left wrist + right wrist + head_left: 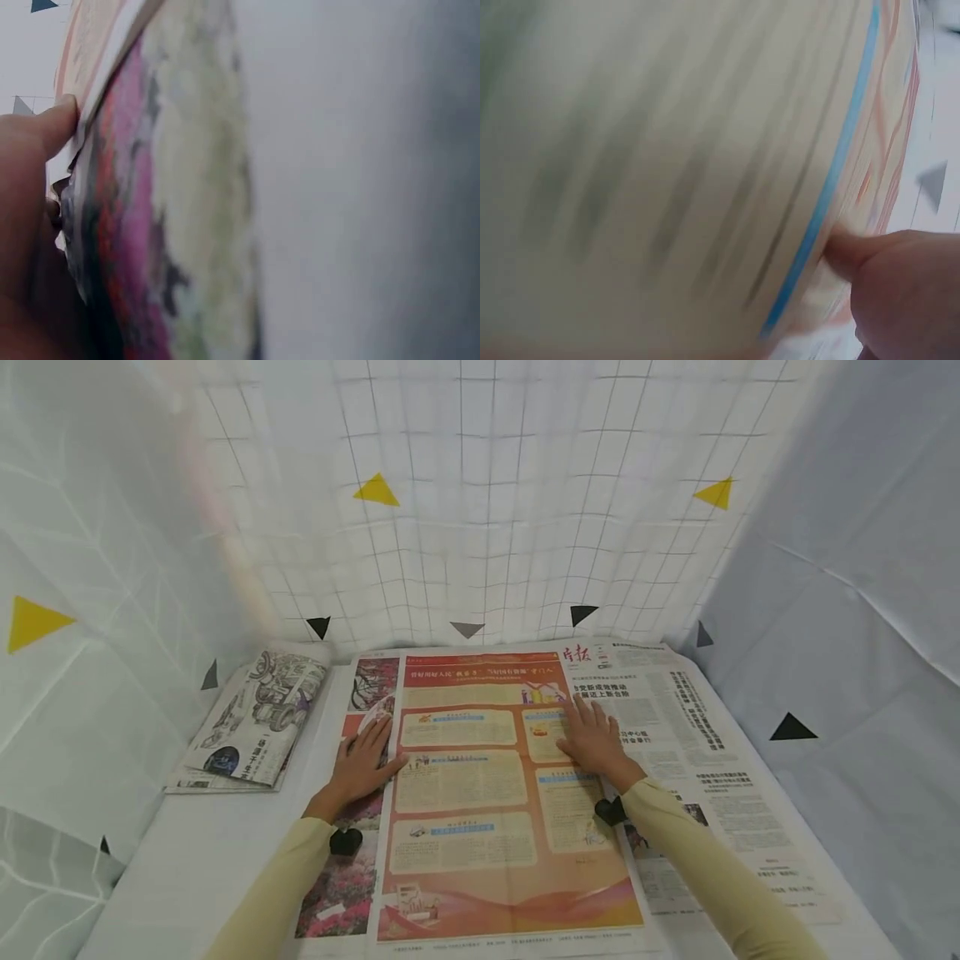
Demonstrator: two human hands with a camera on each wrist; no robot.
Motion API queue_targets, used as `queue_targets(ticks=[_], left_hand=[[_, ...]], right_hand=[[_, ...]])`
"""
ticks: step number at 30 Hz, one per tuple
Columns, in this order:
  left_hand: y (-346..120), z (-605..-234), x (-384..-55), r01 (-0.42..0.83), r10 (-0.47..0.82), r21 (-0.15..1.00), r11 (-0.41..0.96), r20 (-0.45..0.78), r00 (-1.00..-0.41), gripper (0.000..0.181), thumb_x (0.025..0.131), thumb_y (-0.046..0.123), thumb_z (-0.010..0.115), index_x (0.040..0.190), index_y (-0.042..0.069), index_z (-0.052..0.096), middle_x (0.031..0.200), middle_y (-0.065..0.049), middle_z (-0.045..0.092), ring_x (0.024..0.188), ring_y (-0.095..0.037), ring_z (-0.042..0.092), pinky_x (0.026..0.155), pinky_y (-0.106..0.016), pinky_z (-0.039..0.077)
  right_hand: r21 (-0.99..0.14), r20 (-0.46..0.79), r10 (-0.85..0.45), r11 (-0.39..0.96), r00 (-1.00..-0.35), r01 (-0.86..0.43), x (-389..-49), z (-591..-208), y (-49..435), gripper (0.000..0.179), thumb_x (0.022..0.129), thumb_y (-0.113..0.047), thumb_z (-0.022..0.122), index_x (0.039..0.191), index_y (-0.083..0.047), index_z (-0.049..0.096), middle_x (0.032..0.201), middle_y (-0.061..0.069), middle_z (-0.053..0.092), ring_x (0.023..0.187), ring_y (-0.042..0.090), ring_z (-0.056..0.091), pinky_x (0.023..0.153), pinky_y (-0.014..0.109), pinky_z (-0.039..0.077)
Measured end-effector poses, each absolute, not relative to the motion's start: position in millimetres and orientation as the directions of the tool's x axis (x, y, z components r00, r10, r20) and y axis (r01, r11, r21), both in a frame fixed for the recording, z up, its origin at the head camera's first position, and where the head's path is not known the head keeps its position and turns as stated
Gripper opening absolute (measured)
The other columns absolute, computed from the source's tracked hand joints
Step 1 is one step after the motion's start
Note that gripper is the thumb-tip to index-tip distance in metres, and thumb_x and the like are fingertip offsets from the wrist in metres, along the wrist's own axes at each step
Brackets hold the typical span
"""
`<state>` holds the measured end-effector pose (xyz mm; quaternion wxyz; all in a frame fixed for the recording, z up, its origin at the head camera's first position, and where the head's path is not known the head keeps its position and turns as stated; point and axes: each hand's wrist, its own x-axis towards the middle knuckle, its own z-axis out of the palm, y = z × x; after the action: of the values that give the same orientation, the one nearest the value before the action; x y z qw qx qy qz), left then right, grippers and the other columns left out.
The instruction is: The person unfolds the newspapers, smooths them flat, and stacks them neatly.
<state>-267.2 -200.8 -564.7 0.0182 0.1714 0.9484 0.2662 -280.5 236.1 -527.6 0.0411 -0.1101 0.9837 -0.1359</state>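
An orange-red newspaper page [457, 793] with cream text boxes lies flat in the middle of the table. My left hand [363, 768] rests on its left side, fingers stretched forward over a photo page [345, 893] of pink flowers that shows from underneath. In the left wrist view the thumb [60, 124] touches the orange page's edge. Spread across the right part of the orange page is my right hand [596, 743], with its fingertips near the right edge. The right wrist view shows its thumb [847, 251] pressing on the paper beside a blue heading strip.
To the right, a black-and-white newspaper page [727, 810] with columns of print extends from beneath the orange one. A folded newspaper [258, 718] with a machine drawing lies at the left. White sheets [487, 527] with yellow and black triangles hang around the table [180, 877].
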Motion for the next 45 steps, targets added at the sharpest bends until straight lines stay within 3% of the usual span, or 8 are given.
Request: queue_targets(ticks=[4, 9, 17, 22, 27, 35, 40, 45], left_hand=[[-201, -560, -266, 0.324, 0.329, 0.511, 0.796, 0.085, -0.941, 0.084, 0.101, 0.048, 0.057, 0.165, 0.008, 0.021, 0.173, -0.017, 0.02, 0.16, -0.042, 0.017, 0.119, -0.069, 0.014], [-199, -562, -265, 0.33, 0.33, 0.507, 0.797, 0.092, -0.939, 0.081, 0.101, 0.043, 0.058, 0.164, 0.007, 0.024, 0.173, -0.017, 0.02, 0.16, -0.042, 0.016, 0.118, -0.069, 0.014], [-200, -563, -265, 0.319, 0.305, 0.534, 0.783, 0.117, -0.945, 0.082, 0.099, 0.041, 0.063, 0.164, 0.008, 0.025, 0.171, -0.017, 0.024, 0.159, -0.042, 0.02, 0.118, -0.068, 0.016], [-203, -568, -269, 0.349, 0.324, 0.576, 0.739, 0.151, -0.934, 0.082, 0.099, 0.04, 0.061, 0.165, 0.009, 0.023, 0.172, -0.017, 0.023, 0.159, -0.042, 0.018, 0.118, -0.069, 0.011], [-205, -569, -267, 0.373, 0.341, 0.579, 0.725, 0.169, -0.925, 0.076, 0.101, 0.033, 0.06, 0.164, 0.006, 0.026, 0.172, -0.017, 0.021, 0.159, -0.044, 0.017, 0.118, -0.071, 0.012], [-213, -578, -263, 0.391, 0.339, 0.568, 0.724, 0.201, -0.919, 0.069, 0.104, 0.036, 0.058, 0.163, 0.016, 0.03, 0.166, -0.019, 0.037, 0.157, -0.045, 0.021, 0.116, -0.072, 0.013], [-211, -569, -261, 0.387, 0.344, 0.618, 0.684, 0.195, -0.919, 0.066, 0.103, 0.028, 0.06, 0.162, 0.013, 0.035, 0.164, -0.019, 0.04, 0.157, -0.047, 0.021, 0.118, -0.073, 0.01], [-212, -566, -262, 0.361, 0.354, 0.617, 0.699, 0.141, -0.925, 0.065, 0.105, 0.028, 0.057, 0.163, 0.017, 0.031, 0.163, -0.015, 0.043, 0.16, -0.044, 0.017, 0.121, -0.073, 0.006]], right_hand=[[-0.23, -0.049, -0.308, 0.929, -0.95, -0.29, -276, -522, 205, 0.061, 0.103, -0.008, 0.055, 0.158, -0.003, 0.028, 0.168, 0.028, 0.02, 0.151, 0.057, 0.022, 0.115, 0.077, 0.026], [-0.207, -0.132, -0.387, 0.911, -0.913, -0.357, -273, -517, 166, 0.054, 0.107, -0.014, 0.05, 0.157, -0.003, 0.033, 0.166, 0.027, 0.029, 0.149, 0.056, 0.031, 0.113, 0.071, 0.036], [-0.263, -0.221, -0.439, 0.887, -0.871, -0.38, -273, -511, 123, 0.056, 0.111, -0.027, 0.044, 0.163, -0.014, 0.03, 0.173, 0.017, 0.018, 0.158, 0.053, 0.014, 0.117, 0.081, 0.019], [-0.231, -0.284, -0.379, 0.918, -0.881, -0.321, -279, -518, 109, 0.061, 0.112, -0.041, 0.037, 0.167, -0.025, 0.017, 0.177, 0.005, 0.005, 0.163, 0.042, 0.002, 0.118, 0.083, 0.008], [-0.236, -0.274, -0.355, 0.926, -0.894, -0.296, -281, -533, 100, 0.061, 0.112, -0.046, 0.031, 0.167, -0.028, 0.011, 0.177, 0.0, 0.0, 0.163, 0.039, -0.005, 0.117, 0.084, 0.001], [-0.352, -0.166, -0.472, 0.849, -0.866, -0.395, -282, -530, 75, 0.057, 0.111, -0.036, 0.043, 0.162, -0.013, 0.033, 0.174, 0.014, 0.018, 0.162, 0.041, 0.015, 0.121, 0.078, 0.01], [-0.551, 0.032, -0.577, 0.671, -0.816, -0.497, -293, -534, 44, 0.036, 0.108, -0.022, 0.051, 0.136, -0.003, 0.064, 0.16, 0.022, 0.044, 0.147, 0.042, 0.045, 0.119, 0.069, 0.031], [-0.668, 0.14, -0.494, 0.593, -0.858, -0.45, -299, -536, 16, 0.028, 0.106, -0.018, 0.056, 0.113, 0.0, 0.076, 0.144, 0.022, 0.061, 0.136, 0.04, 0.056, 0.117, 0.06, 0.039]])
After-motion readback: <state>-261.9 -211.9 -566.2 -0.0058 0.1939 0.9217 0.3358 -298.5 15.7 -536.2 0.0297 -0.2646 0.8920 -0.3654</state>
